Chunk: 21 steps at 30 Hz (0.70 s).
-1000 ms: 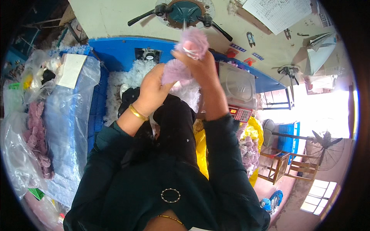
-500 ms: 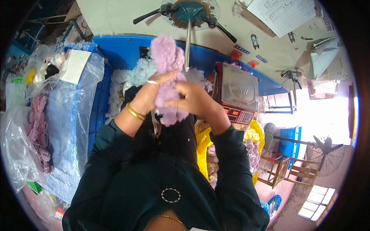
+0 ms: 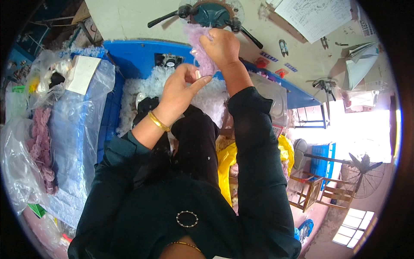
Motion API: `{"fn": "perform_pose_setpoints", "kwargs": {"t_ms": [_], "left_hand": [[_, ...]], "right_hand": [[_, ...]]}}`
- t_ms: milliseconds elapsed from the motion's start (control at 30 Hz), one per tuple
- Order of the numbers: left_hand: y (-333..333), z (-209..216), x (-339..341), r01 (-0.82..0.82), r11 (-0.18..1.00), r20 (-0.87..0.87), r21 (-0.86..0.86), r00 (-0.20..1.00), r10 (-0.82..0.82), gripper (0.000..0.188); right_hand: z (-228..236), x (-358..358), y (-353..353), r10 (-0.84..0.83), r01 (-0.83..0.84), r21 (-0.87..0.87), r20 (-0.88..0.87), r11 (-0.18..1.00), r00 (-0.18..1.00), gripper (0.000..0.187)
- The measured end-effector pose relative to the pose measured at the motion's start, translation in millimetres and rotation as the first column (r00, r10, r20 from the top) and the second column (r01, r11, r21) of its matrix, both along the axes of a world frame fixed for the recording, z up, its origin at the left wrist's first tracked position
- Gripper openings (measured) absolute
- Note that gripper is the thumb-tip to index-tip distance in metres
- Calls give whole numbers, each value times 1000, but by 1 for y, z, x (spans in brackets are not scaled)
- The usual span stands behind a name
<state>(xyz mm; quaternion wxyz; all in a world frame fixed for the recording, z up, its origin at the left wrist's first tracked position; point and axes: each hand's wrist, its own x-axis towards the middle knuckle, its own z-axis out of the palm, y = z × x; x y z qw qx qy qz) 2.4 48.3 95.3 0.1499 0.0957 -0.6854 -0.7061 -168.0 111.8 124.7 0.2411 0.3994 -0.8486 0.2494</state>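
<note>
A fluffy pale-pink plush piece (image 3: pixel 200 54) is held up in front of the dark green round fitting (image 3: pixel 211 15) on the bench. Wrapped about its upper right side, my right hand (image 3: pixel 222 48) is closed on it. My left hand (image 3: pixel 177 90), with a gold bangle at the wrist, pinches the lower end of the plush between thumb and fingers. Something small and white shows at those fingertips. The metal tube of the fitting is out of sight behind the plush and my right hand. White fluffy stuffing (image 3: pixel 161 82) lies in a blue bin below.
At the left, clear plastic and mauve plush pieces (image 3: pixel 42 149) lie on a blue crate. A scale (image 3: pixel 267 97) stands right, partly behind my right arm, above a yellow bag (image 3: pixel 226 166). Papers (image 3: pixel 315 17) and clippers (image 3: pixel 283 47) lie on the bench; a fan (image 3: pixel 363 175) stands far right.
Both hands have moved the plush up toward the fitting. My right hand has shifted from its lower part to its upper side. The metal tube, visible before, is now hidden.
</note>
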Motion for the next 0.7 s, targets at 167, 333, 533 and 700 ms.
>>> {"fn": "perform_pose_setpoints", "kwargs": {"t_ms": [167, 333, 533, 700], "left_hand": [[9, -4, 11, -165, 706, -111, -689, 986, 122, 34], [5, -10, 31, -160, 708, -193, -688, 981, 34, 37], [-29, 1, -17, 160, 716, -37, 679, 982, -185, 25], [-1, -15, -26, 100, 716, -124, 691, 992, -19, 35]], "right_hand": [[-4, 30, 19, -17, 12, 46, 115, 999, 993, 29], [-2, 56, 34, -3, 3, 1, 379, 1000, 925, 29], [10, 21, -7, -246, 256, 23, 361, 967, 899, 31], [8, 14, -18, -293, 282, 83, 362, 956, 885, 30]]}}
